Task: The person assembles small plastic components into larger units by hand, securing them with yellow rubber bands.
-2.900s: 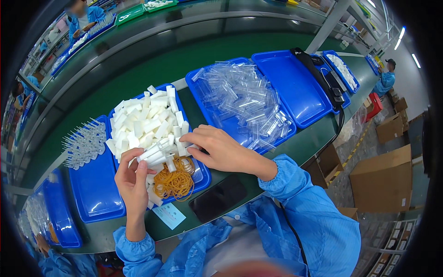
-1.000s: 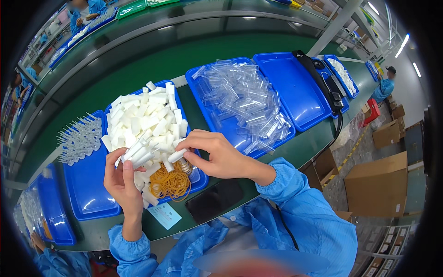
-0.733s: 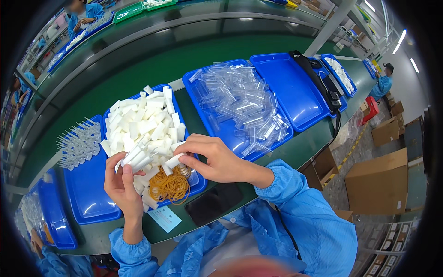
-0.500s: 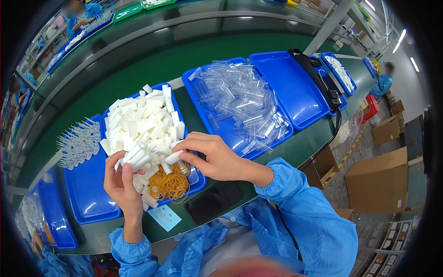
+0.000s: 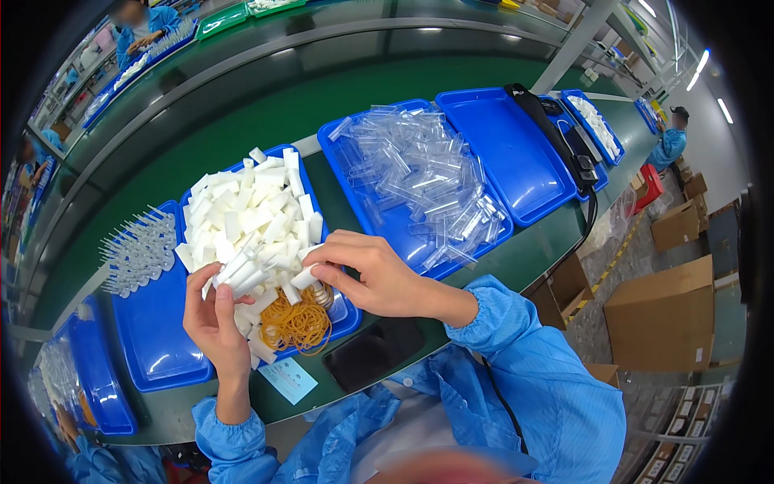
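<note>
Left hand (image 5: pixel 211 316): raised over the near edge of the middle blue tray (image 5: pixel 351 310), fingers curled around a small bundle of white plastic pieces (image 5: pixel 239 271) fanned out side by side.
Right hand (image 5: pixel 372 273): just beside the left, thumb and forefinger pinched on one white piece (image 5: pixel 305 277) at the end of the bundle.
White pieces, loose (image 5: pixel 254 210): heaped in the same tray, beyond both hands.
Rubber bands (image 5: pixel 297 323): orange tangle in the tray's near corner, below the hands.
Clear tubes (image 5: pixel 423 181): piled in the next blue tray (image 5: pixel 343 153) to the right.
Clear pointed parts (image 5: pixel 137 254): laid across the far end of the left tray (image 5: pixel 157 355).
Phone (image 5: pixel 372 353): dark, flat on the green tabletop (image 5: pixel 528 250), near the right wrist.
Paper card (image 5: pixel 288 379): pale blue, beside the phone.
</note>
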Tool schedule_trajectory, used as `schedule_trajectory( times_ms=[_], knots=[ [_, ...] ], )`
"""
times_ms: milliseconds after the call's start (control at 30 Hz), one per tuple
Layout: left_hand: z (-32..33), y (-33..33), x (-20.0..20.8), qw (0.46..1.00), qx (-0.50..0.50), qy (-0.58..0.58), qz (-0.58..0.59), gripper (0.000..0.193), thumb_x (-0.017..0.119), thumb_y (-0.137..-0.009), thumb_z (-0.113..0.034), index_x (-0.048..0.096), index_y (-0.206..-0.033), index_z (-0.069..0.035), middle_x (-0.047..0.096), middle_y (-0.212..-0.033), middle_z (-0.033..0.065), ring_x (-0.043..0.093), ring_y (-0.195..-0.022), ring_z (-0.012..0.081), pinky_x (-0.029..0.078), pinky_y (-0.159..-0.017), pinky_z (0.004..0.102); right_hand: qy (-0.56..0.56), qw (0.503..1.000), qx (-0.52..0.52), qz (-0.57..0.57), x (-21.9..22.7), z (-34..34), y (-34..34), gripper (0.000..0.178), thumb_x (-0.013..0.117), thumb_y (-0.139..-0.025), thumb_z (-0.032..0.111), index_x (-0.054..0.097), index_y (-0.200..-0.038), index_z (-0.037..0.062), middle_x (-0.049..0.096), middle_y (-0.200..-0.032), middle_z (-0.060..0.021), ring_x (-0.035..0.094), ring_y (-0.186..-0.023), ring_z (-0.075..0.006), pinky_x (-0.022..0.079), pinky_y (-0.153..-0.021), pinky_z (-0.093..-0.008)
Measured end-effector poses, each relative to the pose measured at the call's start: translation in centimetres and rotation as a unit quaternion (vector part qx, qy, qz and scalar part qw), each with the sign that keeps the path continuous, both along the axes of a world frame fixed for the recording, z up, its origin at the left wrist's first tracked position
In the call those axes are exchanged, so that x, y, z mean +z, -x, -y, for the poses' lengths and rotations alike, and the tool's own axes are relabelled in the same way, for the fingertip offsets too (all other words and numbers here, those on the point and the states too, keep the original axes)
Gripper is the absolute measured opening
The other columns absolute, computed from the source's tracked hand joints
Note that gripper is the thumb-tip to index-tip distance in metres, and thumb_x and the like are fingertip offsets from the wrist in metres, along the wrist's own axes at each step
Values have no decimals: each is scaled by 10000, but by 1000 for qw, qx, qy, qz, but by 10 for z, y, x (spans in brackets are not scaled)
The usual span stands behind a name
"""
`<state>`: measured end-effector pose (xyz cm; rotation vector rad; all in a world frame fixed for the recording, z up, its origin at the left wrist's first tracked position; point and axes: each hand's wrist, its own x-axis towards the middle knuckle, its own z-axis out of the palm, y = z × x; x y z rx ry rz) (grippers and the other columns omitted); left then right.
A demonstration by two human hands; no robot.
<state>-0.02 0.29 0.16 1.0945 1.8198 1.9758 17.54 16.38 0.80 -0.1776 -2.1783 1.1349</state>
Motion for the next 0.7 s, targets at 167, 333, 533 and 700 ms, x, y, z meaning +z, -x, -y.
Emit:
schedule_trajectory(
  times_ms=[167, 333, 533, 700],
  knots=[
    [0, 0, 0, 1000, -5, 10, -2, 267, 531, -994, -125, 581, -1211, 22, 632, -1145, 126, 658, -927, 167, 547, -665, 267, -3, 1000, 3, 7, 0, -1, 1, 136, 648, -931, 79, 681, -1028, -11, 643, -842, -123, 612, -758, -238, 478, -645, -340],
    [0, -1, -1, 1000, -2, 4, -4, 258, 533, -992, -122, 586, -1199, 22, 633, -1140, 123, 657, -911, 165, 547, -668, 267, -7, 1000, 4, 8, 0, -1, 0, 131, 652, -928, 79, 682, -1019, -9, 645, -837, -121, 612, -753, -241, 477, -643, -338],
    [1, -1, -1, 1000, -2, 10, -8, 252, 535, -990, -119, 590, -1193, 20, 634, -1136, 123, 657, -909, 167, 545, -669, 269, -4, 1000, 4, 5, -1, 0, 1, 130, 662, -923, 85, 685, -1014, -6, 646, -845, -122, 615, -757, -241, 478, -647, -339],
    [0, 0, 0, 1000, -1, 11, -10, 249, 534, -990, -117, 589, -1190, 21, 634, -1136, 125, 657, -905, 168, 543, -669, 268, -1, 1000, 11, 14, -1, -1, 1, 146, 677, -911, 80, 687, -1030, -5, 648, -882, -121, 612, -795, -243, 479, -662, -338]
  ],
)
